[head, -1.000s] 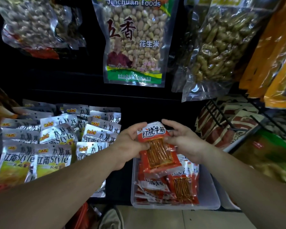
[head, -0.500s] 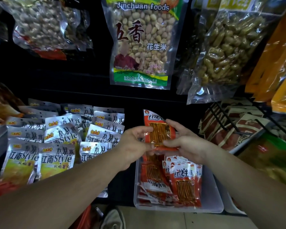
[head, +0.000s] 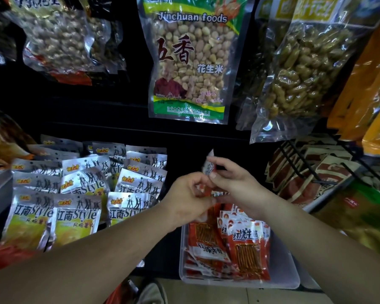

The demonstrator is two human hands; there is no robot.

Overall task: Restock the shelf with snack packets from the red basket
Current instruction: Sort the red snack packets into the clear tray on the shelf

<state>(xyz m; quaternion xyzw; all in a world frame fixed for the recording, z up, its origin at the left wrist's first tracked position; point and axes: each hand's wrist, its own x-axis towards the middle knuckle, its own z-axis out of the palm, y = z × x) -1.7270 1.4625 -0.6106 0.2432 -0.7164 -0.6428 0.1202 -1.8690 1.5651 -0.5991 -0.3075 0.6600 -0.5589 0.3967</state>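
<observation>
Fingertips [head: 213,175] of both hands pinched 1 red snack packet [head: 208,166], tilted nearly edge-on: left hand [head: 185,197] at its lower part, right hand [head: 237,185] at its upper part. It hung just above the clear tray [head: 291,273], where more red packets [head: 246,244] lay stacked. Silver packets [head: 81,189] lay in rows to the left.

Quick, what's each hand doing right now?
Left hand: pinching the red packet.
Right hand: pinching the same packet, near its top.
</observation>
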